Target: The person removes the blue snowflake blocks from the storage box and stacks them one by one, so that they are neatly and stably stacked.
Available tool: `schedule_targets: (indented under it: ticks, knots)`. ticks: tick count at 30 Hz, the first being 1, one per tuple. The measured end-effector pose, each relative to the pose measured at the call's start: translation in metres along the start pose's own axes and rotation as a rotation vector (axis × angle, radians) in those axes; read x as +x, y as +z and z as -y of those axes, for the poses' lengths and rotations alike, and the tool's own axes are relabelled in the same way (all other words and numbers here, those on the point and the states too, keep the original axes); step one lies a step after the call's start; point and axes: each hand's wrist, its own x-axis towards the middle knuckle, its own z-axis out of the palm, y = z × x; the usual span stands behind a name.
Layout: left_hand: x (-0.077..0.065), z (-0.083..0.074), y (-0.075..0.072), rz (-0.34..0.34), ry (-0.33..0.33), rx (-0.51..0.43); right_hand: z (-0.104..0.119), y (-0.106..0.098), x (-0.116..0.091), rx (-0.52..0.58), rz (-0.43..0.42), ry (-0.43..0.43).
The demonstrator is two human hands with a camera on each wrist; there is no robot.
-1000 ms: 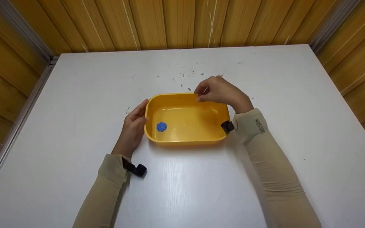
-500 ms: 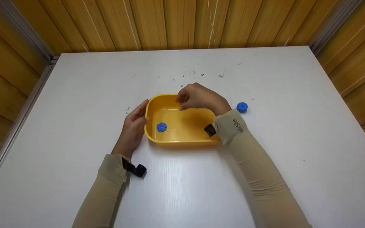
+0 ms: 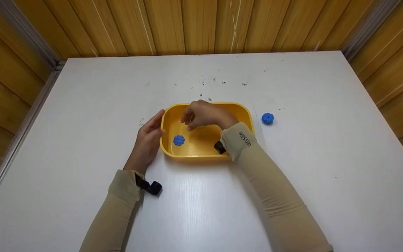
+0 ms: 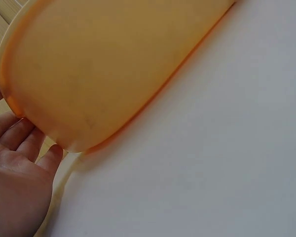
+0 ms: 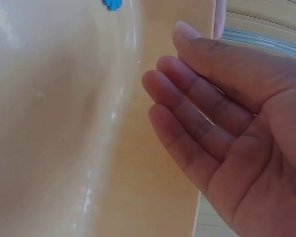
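A yellow plastic basin sits on the white table. At its left end, my left hand rests with fairly straight fingers against the outer wall; the left wrist view shows those fingers touching the plastic. My right hand hovers over the inside of the basin, its fingers loosely bent. Nothing lies between its thumb and fingertips in the right wrist view. Just left of and below these fingertips, a small blue notched disc lies on the basin floor. A second, thicker-looking blue notched disc is on the table, right of the basin.
The white table has dark scuff marks beyond the basin. Wood-patterned panels with grey metal corner posts stand at the back and sides.
My right hand has moved left and toward me, from the basin's far rim to over its inside. The blue disc on the right came into view as the arm moved off. My left hand stays.
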Motion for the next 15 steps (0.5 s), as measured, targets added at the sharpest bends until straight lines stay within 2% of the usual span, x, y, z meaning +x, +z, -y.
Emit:
schedule_targets:
  ticks: [10,15]
  knots:
    - [0.001,0.002,-0.002,0.001,0.008,-0.022,0.003,0.012,0.013,-0.03,0.073,-0.059]
    - [0.0,0.0,0.0,0.0,0.015,-0.031,0.006,0.015,0.018,-0.083,0.089,-0.074]
